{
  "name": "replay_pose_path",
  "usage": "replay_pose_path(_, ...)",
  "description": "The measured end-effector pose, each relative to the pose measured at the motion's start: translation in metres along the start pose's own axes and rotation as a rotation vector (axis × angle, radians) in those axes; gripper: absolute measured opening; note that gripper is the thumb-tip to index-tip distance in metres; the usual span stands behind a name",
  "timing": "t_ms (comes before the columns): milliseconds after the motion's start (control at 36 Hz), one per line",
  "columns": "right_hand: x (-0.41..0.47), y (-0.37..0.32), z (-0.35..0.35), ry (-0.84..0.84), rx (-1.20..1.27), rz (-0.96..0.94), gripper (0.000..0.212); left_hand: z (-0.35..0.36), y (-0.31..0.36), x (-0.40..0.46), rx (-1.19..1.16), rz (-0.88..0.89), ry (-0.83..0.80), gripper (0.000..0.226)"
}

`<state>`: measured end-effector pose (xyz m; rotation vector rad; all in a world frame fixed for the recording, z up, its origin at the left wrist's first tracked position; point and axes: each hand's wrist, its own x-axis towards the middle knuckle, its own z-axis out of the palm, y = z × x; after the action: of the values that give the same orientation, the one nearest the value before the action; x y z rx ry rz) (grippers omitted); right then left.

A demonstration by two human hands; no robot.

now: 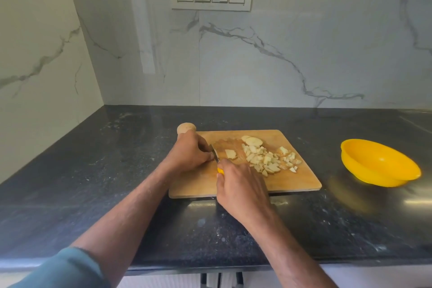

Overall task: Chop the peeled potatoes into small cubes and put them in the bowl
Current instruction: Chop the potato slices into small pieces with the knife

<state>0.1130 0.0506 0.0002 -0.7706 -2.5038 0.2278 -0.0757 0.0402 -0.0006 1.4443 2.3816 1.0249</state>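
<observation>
Potato cubes (271,161) lie heaped on the right half of the wooden cutting board (301,184), with a few flat slices (252,141) at the far edge. A whole potato (185,128) sits on the counter (117,147) just beyond the board's far left corner. The right hand (243,190) grips the yellow-handled knife (216,155), fingers curled round the handle, blade pointing away and slightly left. The left hand (190,151) has its fingers curled beside the blade; what they hold is hidden. The yellow bowl (378,163) stands well right of the board, holding nothing visible.
</observation>
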Motion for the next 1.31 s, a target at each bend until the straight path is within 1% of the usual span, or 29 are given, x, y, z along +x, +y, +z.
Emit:
replay_pose_path(139,-0.004,0.003,-0.001,0.001,0.022,-0.031,0.029,0.003,0.002,-0.001,-0.025,-0.032,0.025,0.007)
replay_pose_path(222,-0.008,0.005,0.0,-0.005,0.036,-0.032,0.035,0.003,0.001,0.0,-0.035,-0.039,0.033,0.007)
replay_pose_path(306,-0.013,0.007,0.002,-0.003,0.039,-0.014,0.036,0.002,0.0,0.0,-0.034,-0.037,0.031,0.009)
replay_pose_path(500,-0.016,0.006,0.001,0.039,0.079,0.034,0.032,0.0,-0.003,-0.001,-0.053,-0.017,-0.003,0.018)
replay_pose_path(667,-0.015,0.007,0.0,0.076,0.112,0.04,0.029,-0.001,-0.005,-0.001,-0.071,-0.016,-0.009,0.019)
replay_pose_path(833,-0.016,0.01,0.001,0.133,0.133,0.012,0.024,-0.003,-0.008,-0.001,-0.136,-0.039,0.073,0.008)
replay_pose_path(917,-0.017,0.008,0.001,0.11,0.093,-0.019,0.026,-0.002,-0.01,0.001,-0.17,-0.057,0.146,0.009)
replay_pose_path(1028,-0.017,0.005,0.002,0.079,0.009,-0.036,0.026,-0.001,-0.009,0.0,-0.167,-0.053,0.148,0.013)
replay_pose_path(1194,-0.018,0.004,-0.003,0.092,0.034,0.056,0.03,0.002,-0.007,-0.001,-0.124,-0.03,0.102,0.012)
replay_pose_path(1306,-0.017,0.006,-0.002,0.134,0.013,0.149,0.027,0.002,-0.006,-0.001,-0.114,-0.029,0.086,0.011)
